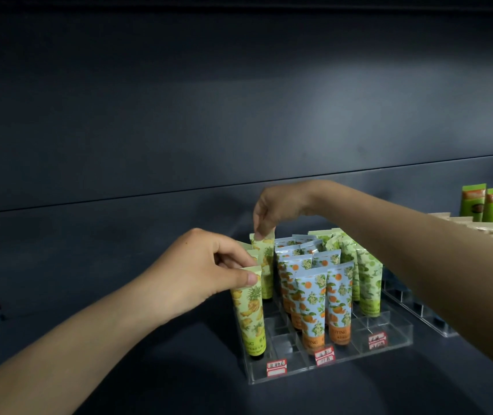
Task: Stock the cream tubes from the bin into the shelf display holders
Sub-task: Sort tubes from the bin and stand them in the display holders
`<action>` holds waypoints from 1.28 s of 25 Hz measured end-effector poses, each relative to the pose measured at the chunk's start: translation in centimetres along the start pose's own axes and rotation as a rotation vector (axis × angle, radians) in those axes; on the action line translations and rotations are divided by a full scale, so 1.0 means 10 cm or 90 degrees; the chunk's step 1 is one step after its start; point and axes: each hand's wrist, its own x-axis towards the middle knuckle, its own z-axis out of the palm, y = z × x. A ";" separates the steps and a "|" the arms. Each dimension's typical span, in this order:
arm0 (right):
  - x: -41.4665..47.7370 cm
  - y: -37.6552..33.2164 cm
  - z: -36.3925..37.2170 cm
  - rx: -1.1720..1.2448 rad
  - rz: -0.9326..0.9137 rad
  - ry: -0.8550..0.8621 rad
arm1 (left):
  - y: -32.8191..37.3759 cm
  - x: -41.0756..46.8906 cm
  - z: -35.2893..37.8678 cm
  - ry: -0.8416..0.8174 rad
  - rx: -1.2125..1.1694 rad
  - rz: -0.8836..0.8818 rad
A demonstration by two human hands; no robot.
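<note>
Your left hand (206, 272) pinches the top of the near yellow tube (250, 314) and your right hand (278, 209) pinches the far yellow tube (266, 266), both standing in the left row of the clear holder (296, 374).

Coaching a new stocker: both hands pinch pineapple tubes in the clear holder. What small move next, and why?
Probably straighten the front pineapple tube and release it: the left hand pinches its top, its cap sits in the clear holder, front-left, yet it leans slightly. The right hand pinches the rear tube.
</note>
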 end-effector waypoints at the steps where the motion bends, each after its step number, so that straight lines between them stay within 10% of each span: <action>1: 0.00 0.00 0.03 -0.005 0.000 -0.013 | 0.00 0.00 0.00 -0.005 0.003 0.002; 20: -0.02 0.04 0.08 0.012 -0.004 0.009 | 0.04 0.04 0.06 -0.001 0.017 0.006; 32: -0.92 -0.07 0.16 -0.063 0.010 0.303 | 0.08 -0.03 0.05 0.038 0.099 0.021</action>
